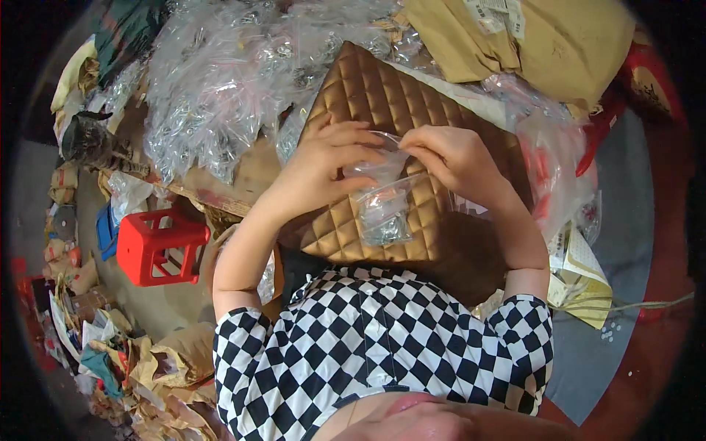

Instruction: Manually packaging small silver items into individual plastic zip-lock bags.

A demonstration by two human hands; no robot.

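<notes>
A small clear plastic bag (384, 209) with small metal parts at its bottom hangs over a brown quilted cushion (382, 103) on my lap. My left hand (323, 162) grips the bag's upper left edge. My right hand (448, 158) pinches the bag's top rim from the right. Both hands meet at the bag's mouth.
A large heap of clear bags of metal parts (220, 81) lies at the back left. A red plastic stool (158, 246) stands at the left. Brown paper sacks (529, 37) lie at the back right, more clear bags (555, 165) to the right, crumpled paper (140, 367) on the floor.
</notes>
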